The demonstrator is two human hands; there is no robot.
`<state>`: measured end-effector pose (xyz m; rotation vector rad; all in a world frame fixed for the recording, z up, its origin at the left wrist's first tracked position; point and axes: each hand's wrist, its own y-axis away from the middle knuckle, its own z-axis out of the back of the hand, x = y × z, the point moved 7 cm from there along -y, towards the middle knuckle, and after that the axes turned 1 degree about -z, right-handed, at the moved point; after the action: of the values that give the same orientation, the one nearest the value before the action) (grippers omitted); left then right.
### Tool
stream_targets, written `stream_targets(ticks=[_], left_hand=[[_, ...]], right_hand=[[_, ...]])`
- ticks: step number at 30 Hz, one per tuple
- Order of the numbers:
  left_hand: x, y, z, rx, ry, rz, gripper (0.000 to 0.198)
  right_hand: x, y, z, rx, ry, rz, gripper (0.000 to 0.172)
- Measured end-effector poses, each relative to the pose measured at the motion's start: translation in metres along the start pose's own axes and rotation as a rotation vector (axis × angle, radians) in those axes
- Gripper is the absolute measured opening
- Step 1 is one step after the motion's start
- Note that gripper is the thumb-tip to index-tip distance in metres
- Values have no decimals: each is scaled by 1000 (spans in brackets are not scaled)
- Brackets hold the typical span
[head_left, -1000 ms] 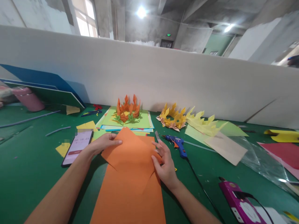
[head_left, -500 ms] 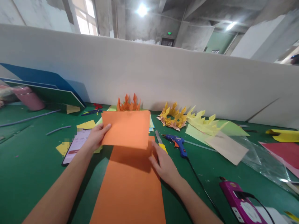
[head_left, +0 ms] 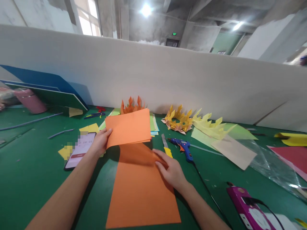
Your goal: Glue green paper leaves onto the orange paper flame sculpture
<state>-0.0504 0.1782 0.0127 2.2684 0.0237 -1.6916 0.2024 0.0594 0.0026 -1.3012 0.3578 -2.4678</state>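
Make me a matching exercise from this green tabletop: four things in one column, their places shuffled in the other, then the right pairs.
Things
1. Small orange paper rectangle
2. Large orange paper sheet
3. Spiky orange paper crown
4. Blue pistol-shaped glue gun

Places
A. Behind raised paper, its points showing above
B. Edge in the right hand's grasp
C. Just right of the yellow-handled metal-bladed knife
D. In the left hand

Pairs: 1-D, 2-B, 3-A, 4-C
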Motion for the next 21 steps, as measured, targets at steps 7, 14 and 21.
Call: stream_targets(ticks=[7, 14, 21], left_hand=[[1, -5, 8, -10, -186, 29, 15], [3, -8, 7, 92, -655, -71, 8], [-4, -3, -2, 157, -890, -248, 20]], right_hand=[[-24, 1, 45, -395, -425, -131, 53], [-28, 9, 77, -651, -709, -370, 105], [-19, 9, 85, -612, -780, -302, 98]])
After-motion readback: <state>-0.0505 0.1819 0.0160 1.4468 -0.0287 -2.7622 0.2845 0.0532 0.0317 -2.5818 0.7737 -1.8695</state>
